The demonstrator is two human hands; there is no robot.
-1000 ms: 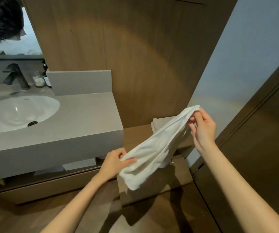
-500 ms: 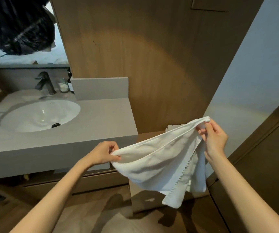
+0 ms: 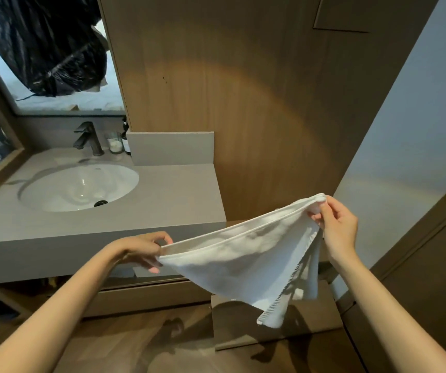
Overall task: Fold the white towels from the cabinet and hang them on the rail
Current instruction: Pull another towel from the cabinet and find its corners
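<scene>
Both hands' grip pinches towel (image 3: 243,262) corners; cloth sags between.

A wood wall panel (image 3: 243,103) is filling the middle, and a warm patch of light is falling on it. To its right a pale wall (image 3: 418,117) is standing, and a dark door (image 3: 431,265) is closing the right edge. On the left a grey counter (image 3: 176,195) is carrying a white basin (image 3: 79,187), with a dark tap (image 3: 88,138) behind it. A mirror (image 3: 55,63) is hanging above and is reflecting something black. Below, the wood floor (image 3: 135,345) is lying in shadow.
</scene>
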